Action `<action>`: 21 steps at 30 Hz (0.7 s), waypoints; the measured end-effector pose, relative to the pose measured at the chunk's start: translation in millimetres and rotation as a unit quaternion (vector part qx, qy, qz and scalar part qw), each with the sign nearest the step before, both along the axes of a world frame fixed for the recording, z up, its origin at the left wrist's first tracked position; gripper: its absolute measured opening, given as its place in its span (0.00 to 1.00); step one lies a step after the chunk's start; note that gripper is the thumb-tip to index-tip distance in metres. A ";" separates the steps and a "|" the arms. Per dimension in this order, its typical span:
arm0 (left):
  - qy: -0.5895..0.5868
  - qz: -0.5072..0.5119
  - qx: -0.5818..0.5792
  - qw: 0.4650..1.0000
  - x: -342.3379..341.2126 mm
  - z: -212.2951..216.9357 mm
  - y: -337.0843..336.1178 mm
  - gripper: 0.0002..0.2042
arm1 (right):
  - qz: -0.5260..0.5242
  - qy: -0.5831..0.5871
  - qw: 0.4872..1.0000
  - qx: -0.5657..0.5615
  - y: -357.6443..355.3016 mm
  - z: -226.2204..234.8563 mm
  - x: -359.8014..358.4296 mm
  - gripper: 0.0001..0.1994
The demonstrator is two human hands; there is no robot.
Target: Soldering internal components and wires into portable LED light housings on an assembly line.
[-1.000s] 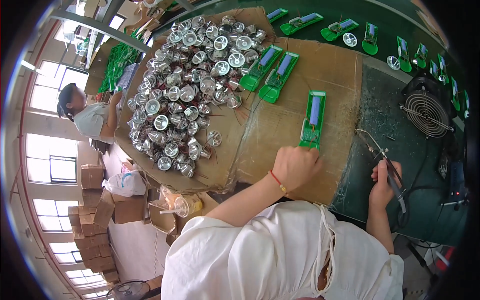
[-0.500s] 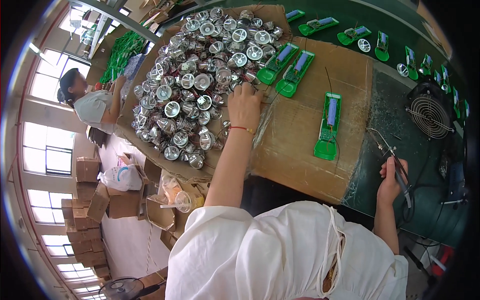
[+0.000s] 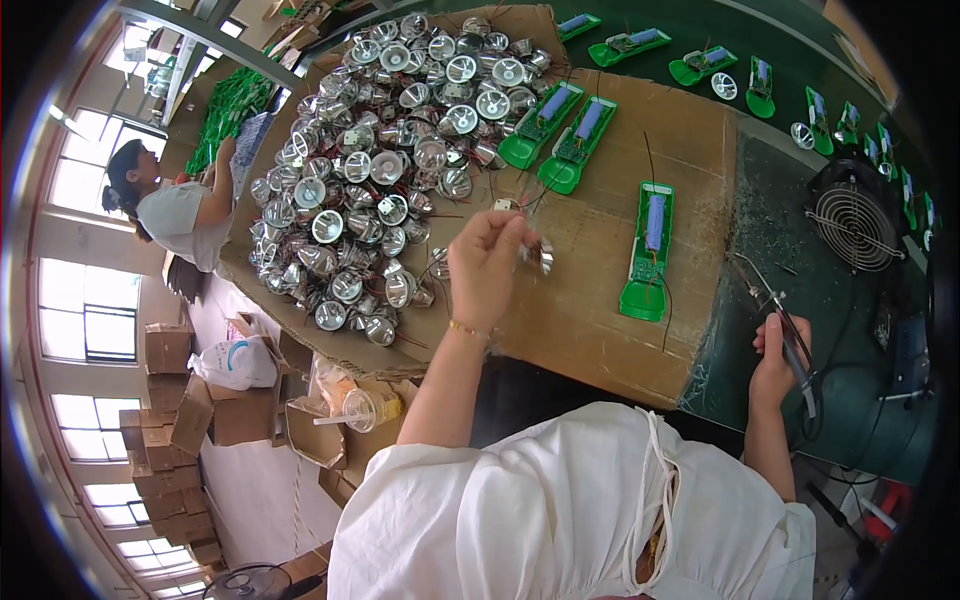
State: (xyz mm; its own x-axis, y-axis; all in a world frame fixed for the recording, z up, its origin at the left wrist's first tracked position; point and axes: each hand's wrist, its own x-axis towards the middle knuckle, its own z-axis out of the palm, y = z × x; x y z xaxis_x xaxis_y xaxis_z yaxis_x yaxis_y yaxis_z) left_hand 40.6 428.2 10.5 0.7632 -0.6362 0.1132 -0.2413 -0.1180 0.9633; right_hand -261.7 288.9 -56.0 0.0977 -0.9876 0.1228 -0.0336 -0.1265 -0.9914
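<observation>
My left hand [image 3: 481, 272] is closed on a small silver lamp reflector [image 3: 545, 259] with thin wires, held above the cardboard. Left of it spreads a heap of similar reflectors [image 3: 385, 168]. A green plastic housing [image 3: 641, 300] with a blue battery cell [image 3: 655, 222] and circuit board lies to the right on the cardboard sheet [image 3: 590, 330]; dark wires stick out of it. Two more green housings [image 3: 562, 176] sit side by side beyond my left hand. In my right hand [image 3: 773, 368] is a soldering iron [image 3: 793, 352], its thin tip pointing up and left.
A round-grilled fan [image 3: 856, 230] stands at the right. Several filled green housings [image 3: 762, 90] and some loose reflectors [image 3: 725, 86] line the far side. A plastic drink cup [image 3: 370, 409] is at the lower left; another person [image 3: 180, 210] is at work at far left.
My left hand has drawn back from the heap toward me, bringing a reflector with it. My right hand holds the soldering iron in nearly the same place.
</observation>
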 end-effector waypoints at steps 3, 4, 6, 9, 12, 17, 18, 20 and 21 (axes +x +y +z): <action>0.137 -0.063 0.055 0.987 -34.1 0.2 4.0 0.07 | 0.011 0.021 0.999 -0.026 9.4 13.2 0.9 0.07; 0.152 -0.079 0.103 0.980 -47.1 7.3 3.5 0.08 | 0.021 0.025 0.999 -0.030 15.0 21.2 4.7 0.07; 0.122 -0.104 0.135 0.978 -59.6 -3.9 3.1 0.10 | 0.080 0.016 0.996 -0.044 25.1 29.7 10.1 0.08; 0.063 -0.103 0.126 0.985 -70.7 -18.6 -7.2 0.10 | 0.191 0.045 0.968 -0.159 32.0 37.5 19.6 0.10; -0.099 -0.132 0.094 0.982 -73.6 -25.1 -17.8 0.08 | 0.198 0.032 0.974 -0.106 34.1 38.0 28.1 0.10; -0.090 -0.155 0.127 0.976 -75.6 -27.1 -27.2 0.06 | 0.187 0.033 0.980 -0.060 36.5 33.6 32.6 0.08; -0.090 -0.156 0.129 0.975 -75.0 -27.3 -27.6 0.06 | 0.185 0.032 0.980 -0.061 37.1 31.9 33.7 0.08; -0.098 -0.161 0.136 0.973 -73.4 -27.9 -28.6 0.06 | 0.182 0.030 0.981 -0.059 37.7 31.5 35.9 0.08; -0.096 -0.163 0.137 0.972 -73.7 -27.5 -29.3 0.06 | 0.187 0.037 0.980 -0.063 37.9 33.7 35.6 0.08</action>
State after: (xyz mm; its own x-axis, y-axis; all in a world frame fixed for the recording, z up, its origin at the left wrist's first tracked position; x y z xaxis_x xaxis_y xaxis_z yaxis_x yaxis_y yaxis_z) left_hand -33.2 398.9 -16.9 0.4977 -0.8669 0.0263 -0.4814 -0.2509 0.8398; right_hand -226.1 326.8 -22.3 0.4632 -0.8584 0.2204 -0.0332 -0.2653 -0.9636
